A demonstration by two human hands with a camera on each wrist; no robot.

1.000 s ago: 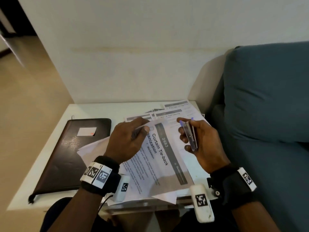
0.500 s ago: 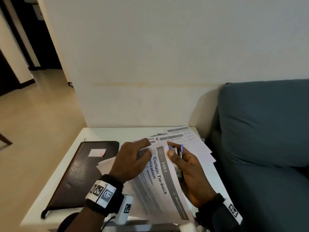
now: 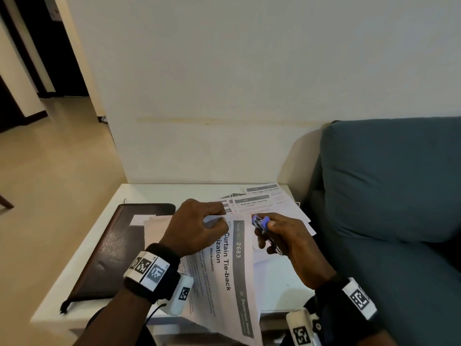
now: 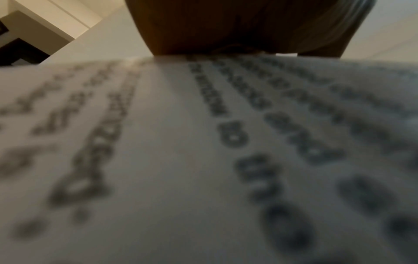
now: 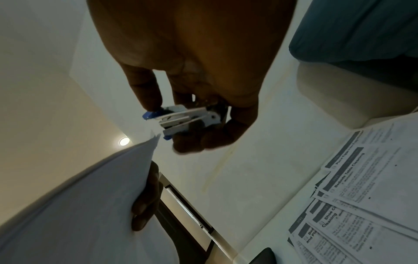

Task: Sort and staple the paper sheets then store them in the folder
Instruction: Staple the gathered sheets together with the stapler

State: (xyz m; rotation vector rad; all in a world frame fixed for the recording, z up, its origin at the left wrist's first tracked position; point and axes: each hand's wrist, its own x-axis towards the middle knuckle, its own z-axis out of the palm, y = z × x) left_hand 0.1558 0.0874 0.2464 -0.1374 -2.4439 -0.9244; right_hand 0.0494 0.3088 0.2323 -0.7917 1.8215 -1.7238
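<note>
My left hand [image 3: 199, 226] pinches the top edge of a printed sheet set headed "Curtain Tie-back" [image 3: 232, 270] and holds it lifted over the white table [image 3: 149, 193]. In the left wrist view the blurred print of that sheet [image 4: 203, 151] fills the frame. My right hand [image 3: 282, 236] grips a small blue and metal stapler [image 3: 260, 222], its mouth just right of the sheets' top corner. The right wrist view shows the stapler [image 5: 185, 119] with the paper corner [image 5: 156, 138] at its mouth. A dark brown folder [image 3: 112, 248] lies closed at the left.
More printed sheets [image 3: 264, 203] are fanned out at the table's far right, also in the right wrist view as loose sheets [image 5: 361, 196]. A teal sofa [image 3: 389, 208] stands hard against the table's right side. A white wall [image 3: 224, 96] rises behind the table.
My head has tilted up, so the table sits lower in view. The right hand has turned the stapler and brought its blue tip up to the sheets' top corner.
</note>
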